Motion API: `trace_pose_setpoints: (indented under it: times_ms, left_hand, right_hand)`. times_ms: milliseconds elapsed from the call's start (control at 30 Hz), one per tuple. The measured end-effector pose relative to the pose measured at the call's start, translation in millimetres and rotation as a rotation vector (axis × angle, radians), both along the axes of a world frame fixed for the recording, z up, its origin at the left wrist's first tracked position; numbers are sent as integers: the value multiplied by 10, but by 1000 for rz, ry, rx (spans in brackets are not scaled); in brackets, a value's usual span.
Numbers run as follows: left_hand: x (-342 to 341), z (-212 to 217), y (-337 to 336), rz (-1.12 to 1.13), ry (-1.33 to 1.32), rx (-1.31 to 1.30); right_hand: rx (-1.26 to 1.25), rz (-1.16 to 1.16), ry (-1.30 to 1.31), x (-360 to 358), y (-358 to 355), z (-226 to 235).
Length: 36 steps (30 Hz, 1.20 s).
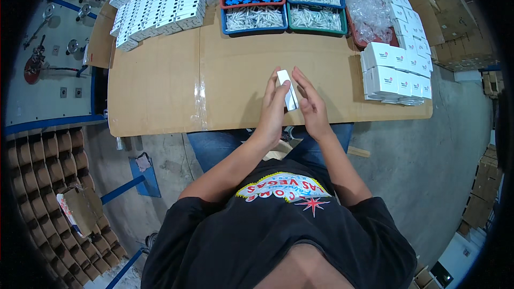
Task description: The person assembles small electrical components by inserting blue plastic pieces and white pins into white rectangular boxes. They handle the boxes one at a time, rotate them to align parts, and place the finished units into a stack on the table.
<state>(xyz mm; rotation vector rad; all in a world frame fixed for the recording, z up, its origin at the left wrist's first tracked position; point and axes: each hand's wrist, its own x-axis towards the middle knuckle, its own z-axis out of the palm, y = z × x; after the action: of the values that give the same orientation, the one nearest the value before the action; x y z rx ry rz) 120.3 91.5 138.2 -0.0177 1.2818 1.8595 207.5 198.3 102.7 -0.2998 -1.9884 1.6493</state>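
Note:
My left hand (273, 108) is closed on a small white box (290, 95), its thumb lying across the face of the box. The box is held tilted above the cardboard-covered table (241, 85), near the front edge. Just to its right, my right hand (314, 108) has its fingers stretched out and its palm turned toward the box. A narrow gap shows between the right fingers and the box.
Stacked white boxes (160, 13) stand at the back left, with more white boxes (395, 77) at the right. A red tray (251, 6) of blue pieces and blue and green trays (317, 31) of white pieces line the back. Clear plastic bags (369, 13) fill another red tray.

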Motion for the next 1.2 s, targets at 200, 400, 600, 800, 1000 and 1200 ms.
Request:
trace_pose_setpoints:
  times_ms: [200,400,600,800,1000,1200]
  left_hand:
    - [-118,39,-117,-81,262,33]
    - [-251,-44,-206,-96,436,45]
    - [-262,81,-281,-103,347,125]
    - [-232,120,-319,-47,359,166]
    - [-174,98,-362,-14,356,206]
    - [-159,119,-347,-20,357,227]
  right_hand:
    - [-444,88,-174,-8,-169,329]
    - [-282,76,-192,21,-186,333]
    - [186,41,-45,-48,-188,328]
    - [247,40,8,-76,-280,403]
    - [294,-23,46,-98,-379,395]
    - [289,-54,80,-101,-390,398]
